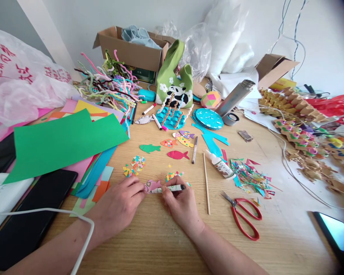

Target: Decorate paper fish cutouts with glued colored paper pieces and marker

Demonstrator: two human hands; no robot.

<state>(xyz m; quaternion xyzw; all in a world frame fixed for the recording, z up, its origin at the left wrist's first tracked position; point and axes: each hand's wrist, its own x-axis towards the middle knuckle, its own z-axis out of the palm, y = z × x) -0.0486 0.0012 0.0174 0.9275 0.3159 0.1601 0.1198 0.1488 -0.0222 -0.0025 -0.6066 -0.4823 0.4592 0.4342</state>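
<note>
My right hand (pixel 181 204) grips a marker (pixel 172 188) with a black end, its tip at a small pink paper fish (pixel 153 185) on the table. The fingertips of my left hand (pixel 122 198) press on the left end of that fish. Piles of confetti dots (pixel 174 175) and small paper bits (pixel 134 165) lie just beyond my hands. Farther back are a green paper fish (pixel 150 148), a red one (pixel 177 154), an orange dotted one (pixel 168 143) and a yellow dotted one (pixel 185 141). Near them rests a pen (pixel 195 150).
Right of my hands lie a wooden stick (pixel 206 183), a glue bottle (pixel 222 166), red-handled scissors (pixel 242 215) and paper shreds (pixel 255 177). A lit phone (pixel 336 229) is at the right edge. Green paper (pixel 65 143) and a white cable (pixel 87 240) are at left. A steel flask (pixel 236 97) stands behind.
</note>
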